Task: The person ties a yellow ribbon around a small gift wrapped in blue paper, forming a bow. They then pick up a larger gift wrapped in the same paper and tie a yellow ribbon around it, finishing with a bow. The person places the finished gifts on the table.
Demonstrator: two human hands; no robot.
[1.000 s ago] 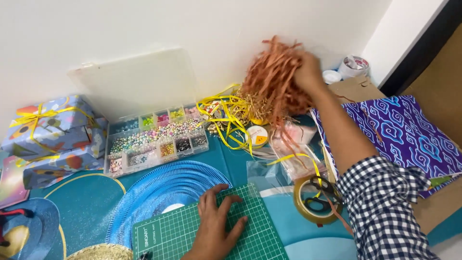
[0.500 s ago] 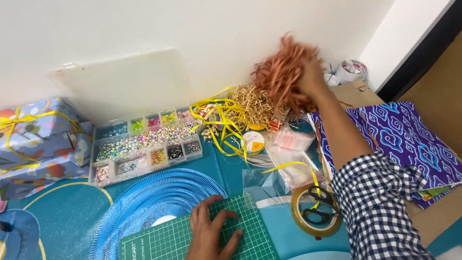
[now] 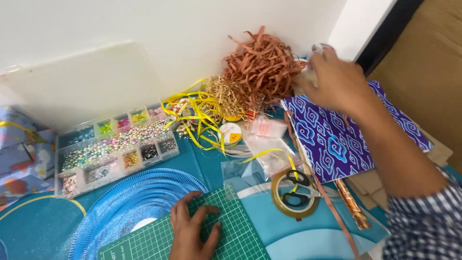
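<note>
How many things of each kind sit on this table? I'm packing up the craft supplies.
Shredded-paper heaps: 2, brown and straw
Bead box: 1
Tape roll: 1
Scissors: 1
Cutting mat: 1
Patterned purple sheet: 1
Yellow ribbon tangle: 1
Total: 8

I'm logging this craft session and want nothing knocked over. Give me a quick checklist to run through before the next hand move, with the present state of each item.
1. Left hand flat on the green cutting mat: ok.
2. Right hand at the back, over the purple patterned paper: ok; what its fingers grip: cannot tell.
3. Bead organiser box open, lid up, beads exposed: not ok if bumped.
4. Scissors lying on the tape roll, blades shut: cannot tell.
5. Brown shredded paper heaped by the wall, apart from both hands: ok.
6. Yellow ribbon loose, trailing across the table: not ok.
</note>
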